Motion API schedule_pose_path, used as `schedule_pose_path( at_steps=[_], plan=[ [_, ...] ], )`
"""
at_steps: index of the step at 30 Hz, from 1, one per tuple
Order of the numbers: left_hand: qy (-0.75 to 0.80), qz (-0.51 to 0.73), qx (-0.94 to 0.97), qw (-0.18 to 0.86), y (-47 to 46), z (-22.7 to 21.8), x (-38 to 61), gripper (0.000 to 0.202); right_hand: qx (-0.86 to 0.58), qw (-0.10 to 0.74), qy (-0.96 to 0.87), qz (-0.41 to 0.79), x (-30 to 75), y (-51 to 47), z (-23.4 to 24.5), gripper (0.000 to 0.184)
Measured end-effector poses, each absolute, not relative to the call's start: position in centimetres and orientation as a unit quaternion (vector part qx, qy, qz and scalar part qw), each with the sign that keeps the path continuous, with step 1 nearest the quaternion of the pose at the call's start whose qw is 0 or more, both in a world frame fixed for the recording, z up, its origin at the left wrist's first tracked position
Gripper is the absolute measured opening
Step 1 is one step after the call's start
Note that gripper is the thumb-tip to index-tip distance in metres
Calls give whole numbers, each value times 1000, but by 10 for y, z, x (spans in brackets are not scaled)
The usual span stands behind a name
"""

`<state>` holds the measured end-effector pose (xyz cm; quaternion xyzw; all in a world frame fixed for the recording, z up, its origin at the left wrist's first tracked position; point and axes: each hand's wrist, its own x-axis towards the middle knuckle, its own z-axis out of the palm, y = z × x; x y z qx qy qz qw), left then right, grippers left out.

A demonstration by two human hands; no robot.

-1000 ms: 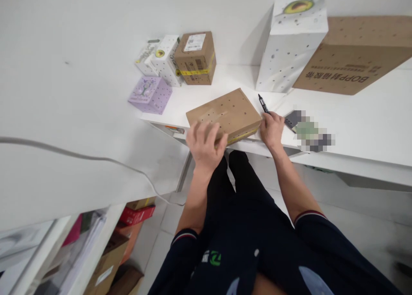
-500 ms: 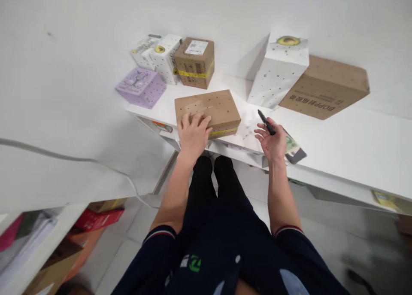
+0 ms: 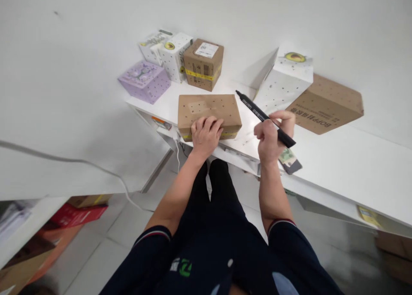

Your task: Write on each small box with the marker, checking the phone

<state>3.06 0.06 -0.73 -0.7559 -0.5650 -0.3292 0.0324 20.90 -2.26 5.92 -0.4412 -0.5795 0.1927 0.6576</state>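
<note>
A brown cardboard box (image 3: 209, 104) with yellow tape along its front lies on the white table. My left hand (image 3: 206, 134) rests on its front edge, fingers a little apart and bent over onto the top face. Pale tape and small dark marks show on that top. My right hand (image 3: 273, 134) is closed around a black marker pen (image 3: 257, 111), held above the table to the right of the box. The pen points up and left, its tip just off the box's right corner. Whether a cap covers the tip I cannot tell.
Behind stand a labelled brown carton (image 3: 202, 65), white avocado boxes (image 3: 175, 56) and a purple box (image 3: 144, 80). To the right are a tall white box (image 3: 286, 80) and a larger carton (image 3: 328, 104). A flat card-like item (image 3: 290, 162) lies below my right wrist.
My left hand has shifted to the right along the box's front edge, and the box sits straighter. My right hand has turned over and closed around the marker, raising it closer to the camera.
</note>
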Motion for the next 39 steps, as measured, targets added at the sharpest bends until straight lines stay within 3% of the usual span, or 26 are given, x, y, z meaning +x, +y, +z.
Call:
schedule_pose_path(
  at_steps=[3,6,10,16,24,32,39],
  plan=[
    [-566,-338,-751,41,4,-7,28,34,-389,655,-571,304,202,4,50,43],
    [-563,-347,-748,55,6,-10,29,33,-382,635,-544,393,193,29,42,39],
    [-558,-365,-742,75,6,-15,30,32,-408,647,-505,400,180,53,34,31],
    [-540,-395,-737,87,11,-25,28,29,-442,615,-506,413,170,66,31,41],
    [-536,-418,-728,94,13,-34,29,30,-477,590,-562,328,169,61,24,32],
    [-523,-412,-735,130,13,-32,27,26,-520,551,-621,199,166,54,26,35],
    [-528,-413,-734,107,12,-32,27,27,-539,520,-637,184,163,52,35,32]
  ],
)
